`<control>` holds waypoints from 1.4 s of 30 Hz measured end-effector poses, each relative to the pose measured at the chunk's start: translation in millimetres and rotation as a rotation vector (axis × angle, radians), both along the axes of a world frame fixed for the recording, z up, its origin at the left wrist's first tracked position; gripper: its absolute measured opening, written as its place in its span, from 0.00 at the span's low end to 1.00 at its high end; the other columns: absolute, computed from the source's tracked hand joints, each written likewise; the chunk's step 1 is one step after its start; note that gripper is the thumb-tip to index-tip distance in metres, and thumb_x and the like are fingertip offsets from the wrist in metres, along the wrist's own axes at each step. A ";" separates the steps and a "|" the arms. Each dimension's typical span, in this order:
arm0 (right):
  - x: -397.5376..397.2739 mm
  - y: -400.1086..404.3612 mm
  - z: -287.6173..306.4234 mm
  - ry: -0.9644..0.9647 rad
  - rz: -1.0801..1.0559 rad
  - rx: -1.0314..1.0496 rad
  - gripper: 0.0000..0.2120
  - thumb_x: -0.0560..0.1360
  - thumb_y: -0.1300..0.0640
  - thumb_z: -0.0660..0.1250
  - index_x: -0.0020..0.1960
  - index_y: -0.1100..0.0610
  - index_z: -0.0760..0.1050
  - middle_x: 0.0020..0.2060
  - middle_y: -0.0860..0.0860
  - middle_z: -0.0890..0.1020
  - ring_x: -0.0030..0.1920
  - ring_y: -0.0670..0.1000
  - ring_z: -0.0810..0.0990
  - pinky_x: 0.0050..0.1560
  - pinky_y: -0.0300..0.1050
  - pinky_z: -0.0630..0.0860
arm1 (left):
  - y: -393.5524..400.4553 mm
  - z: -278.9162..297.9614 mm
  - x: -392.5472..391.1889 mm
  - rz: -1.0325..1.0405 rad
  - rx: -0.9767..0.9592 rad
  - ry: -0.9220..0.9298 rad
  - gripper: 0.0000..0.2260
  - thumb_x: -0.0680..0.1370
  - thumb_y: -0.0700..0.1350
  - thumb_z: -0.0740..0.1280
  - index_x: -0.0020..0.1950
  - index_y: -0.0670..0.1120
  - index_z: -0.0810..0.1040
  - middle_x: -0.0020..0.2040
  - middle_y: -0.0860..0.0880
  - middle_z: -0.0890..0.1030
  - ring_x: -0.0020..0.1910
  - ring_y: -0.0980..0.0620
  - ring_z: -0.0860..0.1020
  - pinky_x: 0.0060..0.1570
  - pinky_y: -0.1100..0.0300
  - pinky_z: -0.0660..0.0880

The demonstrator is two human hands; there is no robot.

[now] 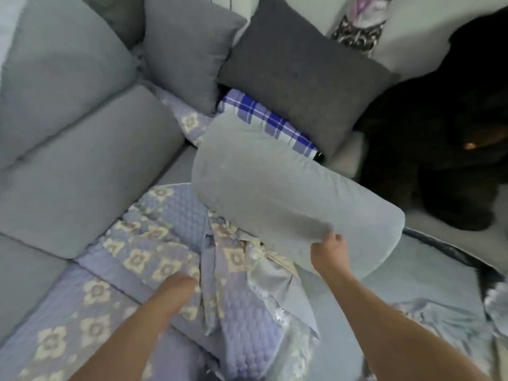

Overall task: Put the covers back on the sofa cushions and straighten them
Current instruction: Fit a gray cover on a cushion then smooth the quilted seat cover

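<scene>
A long light-grey cushion (288, 193) lies tilted across the sofa seat, its near end raised. My right hand (328, 253) grips its near edge, fingers curled over the fabric. A quilted lilac cover with cream flowers (154, 243) is spread and bunched over the seat below. My left hand (178, 288) rests on the crumpled folds of this cover; its fingers are blurred. A blue-and-white plaid cloth (270, 121) peeks out behind the cushion's far end.
Grey back cushions (68, 149) line the sofa on the left. A lighter grey pillow (187, 48) and a dark grey pillow (305, 75) lean at the back corner. A dark shape (439, 149) fills the right side beyond the sofa edge.
</scene>
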State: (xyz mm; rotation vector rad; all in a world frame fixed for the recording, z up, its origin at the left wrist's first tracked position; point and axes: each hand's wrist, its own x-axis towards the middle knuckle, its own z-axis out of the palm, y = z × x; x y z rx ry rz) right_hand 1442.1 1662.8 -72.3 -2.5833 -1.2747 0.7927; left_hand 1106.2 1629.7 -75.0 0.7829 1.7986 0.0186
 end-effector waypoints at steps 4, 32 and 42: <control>99.6 36.7 -0.7 -0.183 -0.034 0.226 0.21 0.75 0.62 0.56 0.68 0.63 0.67 0.64 0.62 0.69 0.62 0.65 0.67 0.65 0.59 0.67 | 93.4 7.4 116.4 -0.308 0.204 0.064 0.18 0.79 0.54 0.62 0.66 0.46 0.74 0.65 0.44 0.78 0.60 0.43 0.78 0.55 0.57 0.74; 1.6 108.1 24.7 -0.022 0.149 0.217 0.11 0.84 0.53 0.53 0.60 0.59 0.65 0.54 0.67 0.79 0.55 0.68 0.77 0.52 0.57 0.71 | -70.8 51.7 10.5 0.102 0.024 0.127 0.10 0.84 0.48 0.59 0.47 0.48 0.76 0.46 0.49 0.78 0.42 0.54 0.74 0.42 0.60 0.68; -123.0 30.0 161.1 0.181 0.774 0.622 0.12 0.83 0.55 0.61 0.61 0.56 0.80 0.50 0.52 0.84 0.50 0.56 0.81 0.56 0.51 0.75 | -213.1 61.2 -81.4 0.499 0.015 -0.056 0.09 0.82 0.50 0.63 0.47 0.46 0.76 0.47 0.44 0.77 0.45 0.45 0.77 0.45 0.55 0.70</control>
